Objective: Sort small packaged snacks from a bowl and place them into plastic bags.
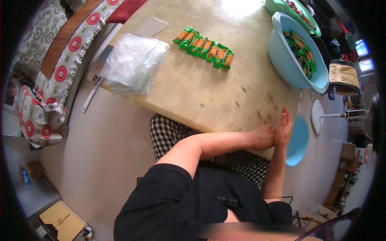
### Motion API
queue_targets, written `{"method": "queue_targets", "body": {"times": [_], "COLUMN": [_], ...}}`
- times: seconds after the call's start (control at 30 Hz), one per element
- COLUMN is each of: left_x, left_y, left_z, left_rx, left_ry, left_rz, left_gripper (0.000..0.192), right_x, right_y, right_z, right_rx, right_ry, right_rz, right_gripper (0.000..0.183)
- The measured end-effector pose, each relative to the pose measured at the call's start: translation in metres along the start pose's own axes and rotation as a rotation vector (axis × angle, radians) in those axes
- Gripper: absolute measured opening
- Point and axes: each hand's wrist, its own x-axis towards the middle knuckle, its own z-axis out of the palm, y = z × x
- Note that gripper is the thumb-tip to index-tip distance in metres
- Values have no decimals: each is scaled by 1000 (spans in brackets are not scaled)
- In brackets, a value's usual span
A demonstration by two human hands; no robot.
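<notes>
My left hand (263, 137) is curled at the table's near right edge, its knuckles against the palm side of my right hand (283, 128). The right hand is held flat on edge, fingers straight, with nothing seen in it. Whether anything is inside the left hand is hidden. Dark specks and smudges (259, 114) mark the tabletop (187, 93) just beyond the hands. Farther off, a slanting row of several small green-and-orange wrapped snack packets (207, 48) lies side by side. A stack of clear plastic bags (135, 63) rests at the left edge.
A light-blue basin (279, 51) of green packets stands at the right edge, beside a green tub (273, 6) of red packets. Lower down sits another blue basin (298, 141). A white-handled tool (90, 98) juts past the left edge; a translucent ribbed piece (152, 26) lies behind the bags.
</notes>
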Motion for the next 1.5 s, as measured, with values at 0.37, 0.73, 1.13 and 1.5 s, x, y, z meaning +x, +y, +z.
{"method": "queue_targets", "body": {"times": [0.37, 0.73, 1.13, 1.5], "left_x": [-139, -241, -283, -194], "left_y": [-14, -66, -96, -13], "left_z": [-271, -383, -419, -403], "left_rx": [700, 632, 554, 642], "left_ry": [672, 521, 720, 718], "left_rz": [-337, -1317, -1224, -924], "left_gripper": [7, 28, 6, 11], "right_x": [-36, -38, -39, -39], "right_y": [5, 6, 6, 12], "right_z": [29, 33, 36, 28], "right_rx": [-633, -682, -654, -675], "right_ry": [28, 38, 58, 66], "right_rz": [-326, -398, -422, -403], "right_gripper": [34, 32, 29, 30]}}
